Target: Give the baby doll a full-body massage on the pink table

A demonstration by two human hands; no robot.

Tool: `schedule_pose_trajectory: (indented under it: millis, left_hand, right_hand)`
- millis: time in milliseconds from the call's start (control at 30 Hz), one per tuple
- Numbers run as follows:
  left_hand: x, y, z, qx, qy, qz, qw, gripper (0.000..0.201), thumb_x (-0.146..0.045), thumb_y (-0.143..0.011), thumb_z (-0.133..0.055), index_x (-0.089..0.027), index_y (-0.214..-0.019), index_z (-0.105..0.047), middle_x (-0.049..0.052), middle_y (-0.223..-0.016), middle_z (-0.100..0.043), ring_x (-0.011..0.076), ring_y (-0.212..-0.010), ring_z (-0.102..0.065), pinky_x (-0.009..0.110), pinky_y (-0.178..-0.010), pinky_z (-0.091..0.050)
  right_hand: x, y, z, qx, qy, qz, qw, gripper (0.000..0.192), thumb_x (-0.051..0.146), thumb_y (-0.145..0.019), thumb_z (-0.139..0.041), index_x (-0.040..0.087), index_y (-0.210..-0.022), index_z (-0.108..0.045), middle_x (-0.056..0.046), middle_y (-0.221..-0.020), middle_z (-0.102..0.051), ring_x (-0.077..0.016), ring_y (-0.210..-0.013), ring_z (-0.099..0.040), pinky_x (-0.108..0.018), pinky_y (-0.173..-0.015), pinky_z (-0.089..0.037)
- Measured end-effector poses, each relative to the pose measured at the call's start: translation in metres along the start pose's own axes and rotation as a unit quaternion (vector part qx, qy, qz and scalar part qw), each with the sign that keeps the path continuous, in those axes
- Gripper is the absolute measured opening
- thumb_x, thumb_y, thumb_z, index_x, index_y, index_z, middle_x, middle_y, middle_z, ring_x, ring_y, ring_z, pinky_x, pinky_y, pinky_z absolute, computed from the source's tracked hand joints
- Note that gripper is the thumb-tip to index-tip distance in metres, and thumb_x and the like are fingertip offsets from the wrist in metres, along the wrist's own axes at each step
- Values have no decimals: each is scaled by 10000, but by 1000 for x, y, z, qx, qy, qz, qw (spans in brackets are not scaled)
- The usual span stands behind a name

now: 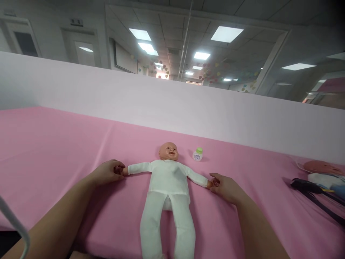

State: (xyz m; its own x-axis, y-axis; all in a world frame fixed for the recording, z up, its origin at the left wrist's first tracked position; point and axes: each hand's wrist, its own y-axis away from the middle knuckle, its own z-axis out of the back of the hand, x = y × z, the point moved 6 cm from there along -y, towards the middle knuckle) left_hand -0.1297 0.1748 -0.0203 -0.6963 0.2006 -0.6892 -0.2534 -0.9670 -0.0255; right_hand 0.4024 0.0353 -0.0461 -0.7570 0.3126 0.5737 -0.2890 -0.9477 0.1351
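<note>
A baby doll with a hard head and a white cloth body lies on its back on the pink sheet, arms spread out to both sides. My left hand is closed around the doll's hand at the left end of its outstretched arm. At the other side, my right hand pinches the doll's other hand between thumb and fingers. Beside the doll's head stands a small clear bottle with a green cap and a printed label, touched by neither hand.
Another doll lies at the right edge, partly out of view, near a black strap with a buckle. A low white wall runs behind the sheet, with glass above it. A grey cable crosses the lower left corner.
</note>
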Motion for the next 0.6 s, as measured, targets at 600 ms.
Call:
schedule_pose_trajectory:
  millis: [600]
  left_hand:
    - [10,-4,-18,-73,348,33,934,599,-536,-668,-895,-179,-1106,-697,68,-836,-751,202,-715,-685,302,-634,-542]
  right_hand:
    - [14,9,-5,1,-319,-9,948,412,489,-761,-807,218,-999,-607,39,-741,-527,-108,-576,-440,-244,-509,-340]
